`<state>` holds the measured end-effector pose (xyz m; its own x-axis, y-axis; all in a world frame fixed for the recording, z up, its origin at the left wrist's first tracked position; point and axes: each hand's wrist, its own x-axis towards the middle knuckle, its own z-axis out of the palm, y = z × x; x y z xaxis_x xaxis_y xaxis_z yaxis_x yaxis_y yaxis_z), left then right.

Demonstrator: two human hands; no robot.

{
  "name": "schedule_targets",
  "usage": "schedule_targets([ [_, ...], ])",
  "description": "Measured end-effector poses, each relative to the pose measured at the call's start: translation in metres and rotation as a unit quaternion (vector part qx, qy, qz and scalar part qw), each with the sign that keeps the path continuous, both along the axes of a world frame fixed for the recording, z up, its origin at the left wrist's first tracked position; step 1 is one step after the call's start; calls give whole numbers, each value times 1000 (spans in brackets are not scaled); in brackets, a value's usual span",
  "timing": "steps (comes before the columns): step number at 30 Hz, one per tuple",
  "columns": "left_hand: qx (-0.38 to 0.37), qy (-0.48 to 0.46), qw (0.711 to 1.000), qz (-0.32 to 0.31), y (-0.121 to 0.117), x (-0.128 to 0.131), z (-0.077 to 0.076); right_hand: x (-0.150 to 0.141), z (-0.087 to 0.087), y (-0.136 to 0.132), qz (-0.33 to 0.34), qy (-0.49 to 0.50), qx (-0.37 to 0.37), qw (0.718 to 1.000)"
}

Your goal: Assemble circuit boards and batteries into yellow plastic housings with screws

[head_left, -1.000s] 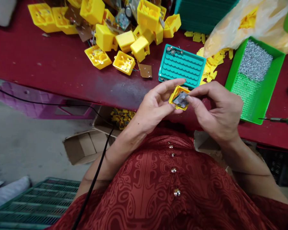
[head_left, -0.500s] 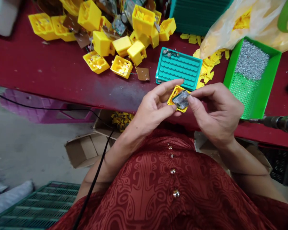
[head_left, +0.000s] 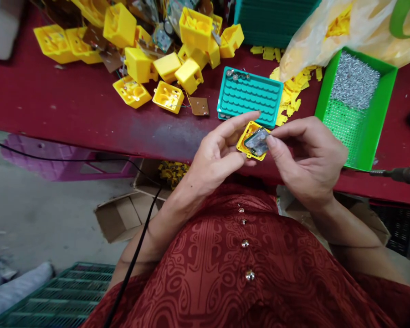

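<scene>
My left hand point(head_left: 218, 152) is wrapped around a small yellow plastic housing point(head_left: 241, 145), its open side facing up. Over that opening a dark circuit board point(head_left: 257, 141) lies at a slant, covering part of the inside. The thumb and forefinger of my right hand point(head_left: 305, 157) pinch the board at its right edge. Just beyond my hands a teal ribbed tray point(head_left: 251, 98) rests on the red table, with several small round metal parts point(head_left: 235, 75) along its far left edge.
Yellow housings point(head_left: 167, 96) with wires and boards pile up at the back left. A green basket point(head_left: 372, 132) of screws point(head_left: 355, 82) stands at right, beside a screwdriver bit point(head_left: 382, 173). Loose yellow pieces point(head_left: 292, 98) lie behind the tray. A black cable point(head_left: 141, 255) hangs at left.
The view has shifted slightly, so the table's things sit a little further left. My left thumb has drawn back from the board towards the housing's edge; both hands keep their hold.
</scene>
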<state>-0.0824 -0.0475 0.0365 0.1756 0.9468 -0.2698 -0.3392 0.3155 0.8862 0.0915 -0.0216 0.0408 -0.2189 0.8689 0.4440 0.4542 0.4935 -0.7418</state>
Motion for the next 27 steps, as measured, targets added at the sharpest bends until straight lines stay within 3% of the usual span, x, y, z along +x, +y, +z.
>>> schedule_targets([
  [6,-4,3,1000,7,1,0,-1,-1,1,0,9,35,3,999],
  [16,21,-7,999,38,7,6,-20,2,-3,3,9,-8,8,1000],
  [27,7,-35,999,12,12,4,-17,13,-1,16,53,-27,31,998],
])
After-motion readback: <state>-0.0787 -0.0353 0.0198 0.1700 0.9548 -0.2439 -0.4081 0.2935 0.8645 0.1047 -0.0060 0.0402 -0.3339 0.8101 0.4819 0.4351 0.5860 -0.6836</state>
